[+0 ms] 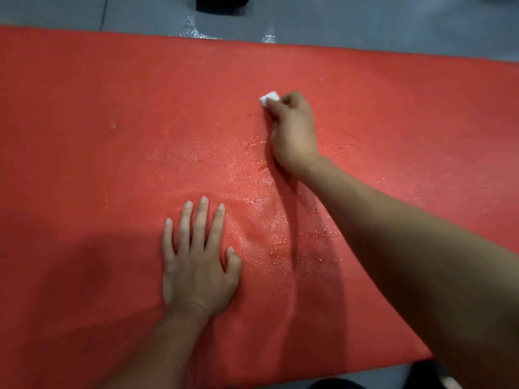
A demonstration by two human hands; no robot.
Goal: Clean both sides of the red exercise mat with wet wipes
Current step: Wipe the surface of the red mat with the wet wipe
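Note:
The red exercise mat (84,122) lies flat on the floor and fills most of the head view. Its middle glistens with wet streaks and droplets. My right hand (292,133) reaches out over the mat's centre and grips a small white wet wipe (269,98), which shows past the fingertips and presses on the mat. My left hand (196,265) rests flat on the mat nearer to me, fingers straight and spread, palm down.
Grey floor (337,21) runs beyond the mat's far edge, with wet patches (193,30) on it. A dark object (222,2) sits at the top edge of the view. A strip of grey floor and something dark show at the bottom right.

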